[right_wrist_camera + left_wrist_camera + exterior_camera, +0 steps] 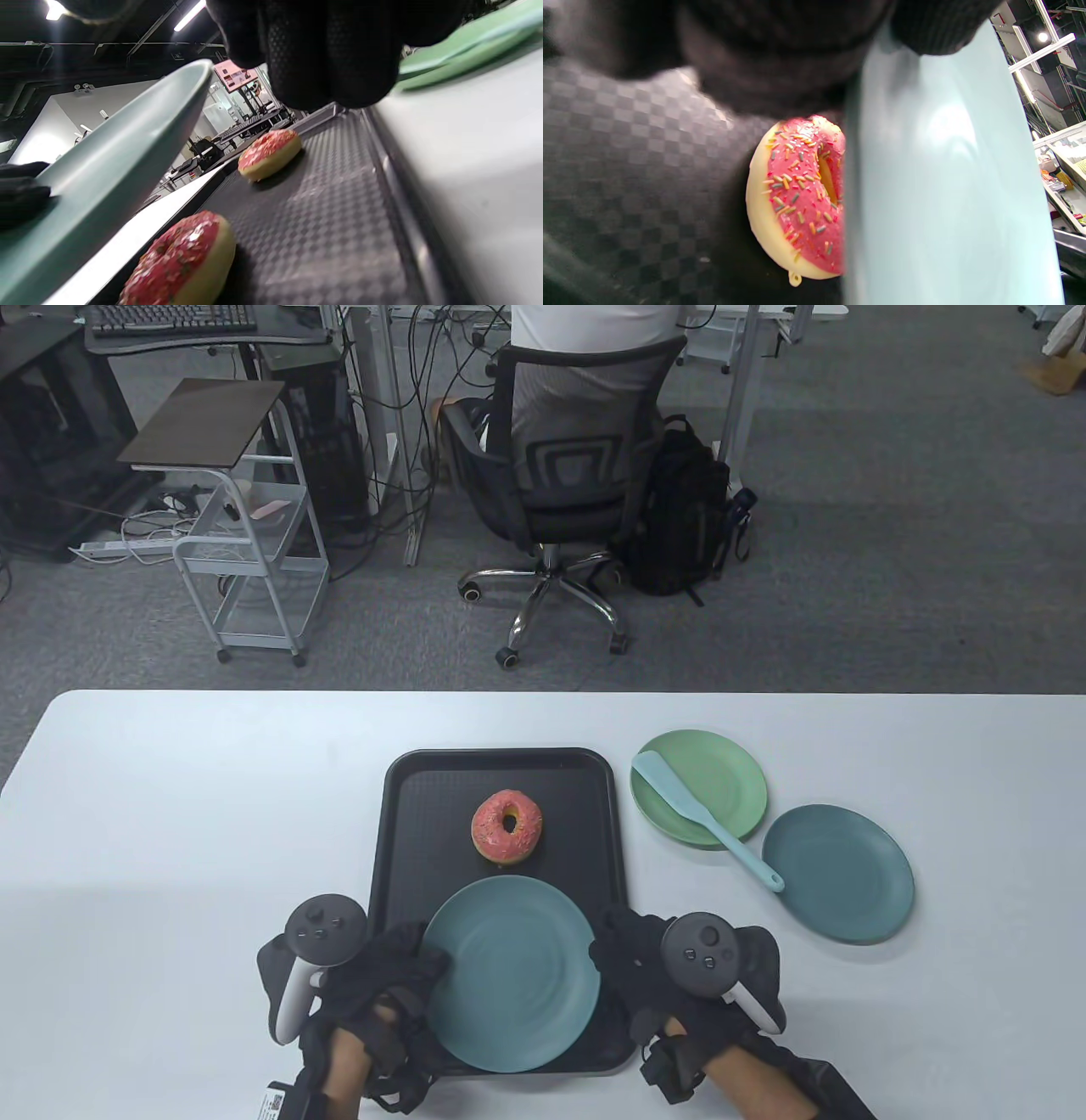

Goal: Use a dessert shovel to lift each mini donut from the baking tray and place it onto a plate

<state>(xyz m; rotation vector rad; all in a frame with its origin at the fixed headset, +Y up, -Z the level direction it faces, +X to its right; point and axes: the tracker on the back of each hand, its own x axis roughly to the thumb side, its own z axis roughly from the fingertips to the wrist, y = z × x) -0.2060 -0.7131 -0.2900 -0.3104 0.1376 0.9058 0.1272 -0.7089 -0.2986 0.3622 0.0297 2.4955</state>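
Observation:
A black baking tray (390, 831) holds a pink sprinkled mini donut (507, 827) near its middle. Over the tray's near end, a teal plate (509, 971) is held tilted and lifted. My left hand (399, 967) grips its left rim and my right hand (624, 942) its right rim. In the right wrist view a second donut (182, 262) lies on the tray (331, 212) under the plate (118, 148), with the far donut (269, 154) behind it. The light blue dessert shovel (704, 819) lies untouched across the green plate (730, 780).
A dark teal plate (848, 891) sits right of the tray, touching the shovel's handle end. The white table (170, 831) stretches to both sides. Beyond its far edge stand an office chair (560, 475) with a seated person, a backpack and a cart.

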